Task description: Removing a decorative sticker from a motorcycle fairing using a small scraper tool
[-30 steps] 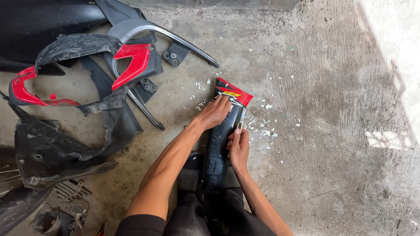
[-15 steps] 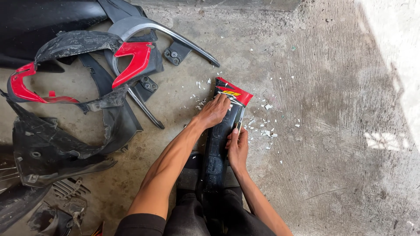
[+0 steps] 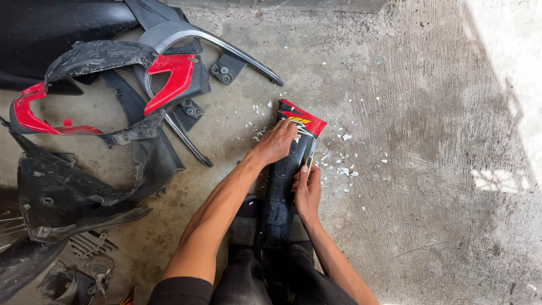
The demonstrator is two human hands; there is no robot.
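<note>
Head view: both hands (image 3: 275,142) (image 3: 306,191) grip panel (image 3: 285,181) edges, bare concrete (image 3: 429,169) rightward

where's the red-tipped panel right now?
Head view, centre: the red-tipped panel lies lengthwise on the concrete floor, left hand near its red end, right hand on its right edge, white chips beside it.

1. Bare grey concrete floor (image 3: 429,186), rough and stained, sunlit along the right edge.
2. Heaped at left: black and red motorcycle fairing panels (image 3: 113,113).
3. Near the middle: long black panel (image 3: 285,181) with red tip.
4. Scattered around that tip: small white flakes (image 3: 344,169).
</note>
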